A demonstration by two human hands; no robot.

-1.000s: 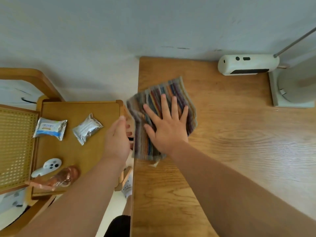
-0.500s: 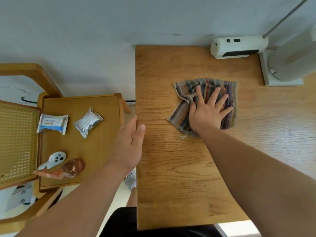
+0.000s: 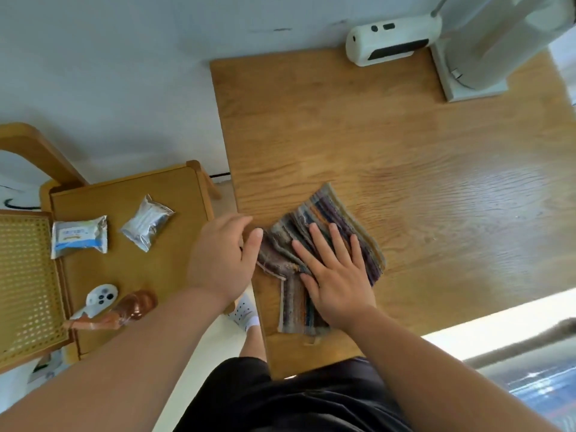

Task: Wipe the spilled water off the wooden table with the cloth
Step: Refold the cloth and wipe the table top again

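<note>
Striped multicoloured cloth (image 3: pixel 314 244) lies crumpled near the left edge of the light-brown wooden table (image 3: pixel 405 157), pinned under the right hand (image 3: pixel 335 275), which presses flat on it with fingers spread and grasps nothing. Just left of that, the left hand (image 3: pixel 223 260) sits at the table's edge, loosely curled and released, its fingertips touching the cloth's near-left fold. Well beyond the right hand, a white oblong device (image 3: pixel 389 39) and a pale stand base (image 3: pixel 467 79) rest at the table's far side. Left of the left hand stands a small wooden side table (image 3: pixel 124 275) bearing two foil packets and a white controller (image 3: pixel 99 297).
</note>
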